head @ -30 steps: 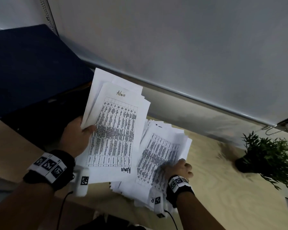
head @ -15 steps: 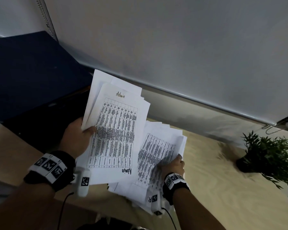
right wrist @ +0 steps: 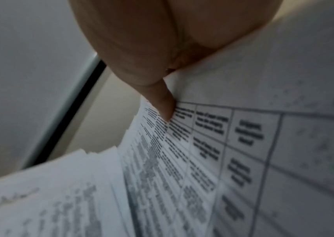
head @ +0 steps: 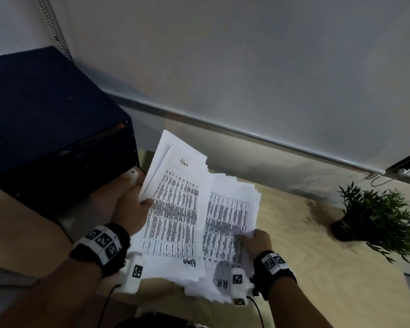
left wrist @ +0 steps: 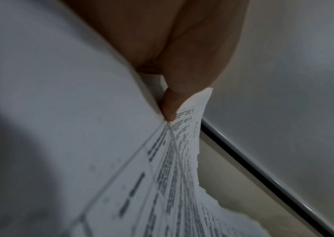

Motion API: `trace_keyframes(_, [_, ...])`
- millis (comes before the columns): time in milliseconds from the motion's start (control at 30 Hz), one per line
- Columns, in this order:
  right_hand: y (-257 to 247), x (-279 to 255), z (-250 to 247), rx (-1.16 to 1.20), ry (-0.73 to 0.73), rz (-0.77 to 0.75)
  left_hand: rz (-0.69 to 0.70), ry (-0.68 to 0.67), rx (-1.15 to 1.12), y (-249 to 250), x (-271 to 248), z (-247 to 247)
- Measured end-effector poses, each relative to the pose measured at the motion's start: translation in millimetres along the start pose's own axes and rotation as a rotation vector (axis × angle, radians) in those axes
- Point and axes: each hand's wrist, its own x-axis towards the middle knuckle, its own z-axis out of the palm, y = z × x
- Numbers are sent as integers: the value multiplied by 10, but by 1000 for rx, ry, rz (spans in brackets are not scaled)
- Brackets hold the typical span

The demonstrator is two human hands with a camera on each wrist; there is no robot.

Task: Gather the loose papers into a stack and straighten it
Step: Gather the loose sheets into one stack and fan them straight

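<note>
My left hand (head: 137,204) grips a tilted bundle of printed sheets (head: 175,209) headed "Admin" by its left edge, thumb (left wrist: 170,107) on top. My right hand (head: 258,240) holds a second fanned bundle of printed papers (head: 227,221), marked "H.R." at the near end, by its right edge, thumb (right wrist: 162,104) pressed on the top sheet. The two bundles overlap in the middle above the light wooden table (head: 317,268), the Admin bundle (right wrist: 50,200) on top. The sheet edges are uneven.
A dark blue box (head: 45,119) stands at the left, close to my left hand. A small potted plant (head: 374,214) sits on the table at the right. A white roller blind (head: 246,67) hangs behind, its bottom rail (left wrist: 263,173) just beyond the papers.
My right hand has brought its bundle up and leftward, closer under the Admin bundle. The left hand keeps its grip and has hardly shifted against the box.
</note>
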Motion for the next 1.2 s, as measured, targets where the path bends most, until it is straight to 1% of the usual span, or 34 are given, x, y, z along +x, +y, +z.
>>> trace_keyframes(33, [-22,-31,-75,26,30,3,9,11,-5,-8,19,21])
trace_keyframes(100, [-47,-78,-299,53,112,-68,18,18,-29,-22,32,47])
trace_keyframes(167, [-162,-172,-609,47,237,-183,-11,-27,-30,-47,40,104])
trace_keyframes(267, [-400,-356,-1136,73,411,-368,-94,-156,44,-23,6,268])
trace_keyframes(333, [-560,-487,-1456,98,439,-444,-123,-221,62,13,-25,379])
trace_keyframes(400, [-670,-583,-1691,191,478,-498,-148,-273,85,26,-54,488])
trace_keyframes(433, [-726,-633,-1773,243,484,-515,-138,-293,103,36,-70,526])
trace_keyframes(467, [-739,-631,-1798,306,453,-517,-121,-305,89,109,-115,559])
trace_keyframes(533, [-754,-563,-1685,403,345,-483,-116,-355,-16,97,-189,625])
trace_keyframes(567, [-726,-508,-1562,378,297,-456,-116,-394,-72,109,-225,627])
trace_keyframes(600, [-656,-396,-1396,296,251,-409,-136,-417,-149,85,-236,653])
trace_keyframes(633, [-586,-316,-1209,204,210,-355,-159,-411,-226,61,-229,668])
trace_keyframes(667, [-474,-210,-996,132,158,-299,-237,-406,-296,62,-224,697])
trace_keyframes(700, [-364,-127,-780,99,99,-260,-250,-395,-218,60,-221,713])
trace_keyframes(733, [-204,13,-571,81,46,-220,-298,-413,-206,-8,-202,741])
trace_keyframes(767, [-107,83,-396,58,7,-170,-311,-444,-206,-10,-237,745])
trace_keyframes(800, [-26,128,-244,33,-4,-115,-343,-461,-210,23,-240,772])
trace_keyframes(833, [47,178,-126,10,1,-68,-308,-452,-134,-35,-226,780])
trace_keyframes(867, [56,157,-17,-12,3,-42,-313,-466,-96,-7,-225,790])
trace_keyframes(900, [44,134,80,-40,-9,-34,-303,-478,-39,-23,-223,803])
trace_keyframes(933, [10,100,174,-69,-27,-49,-334,-501,36,5,-235,826])
trace_keyframes(967, [-17,71,258,-104,-50,-66,-333,-496,142,41,-235,844])
trace_keyframes(1000, [-53,25,314,-123,-82,-74,-331,-485,196,67,-246,865])
trace_keyframes(1033, [-68,-4,358,-138,-103,-74,-276,-458,250,53,-251,900])
trace_keyframes(1100, [-56,-48,380,-152,-85,-94,-207,-418,231,15,-249,893])
trace_keyframes(1200, [47,15,295,-116,5,-126,-184,-400,-24,-32,-213,786])
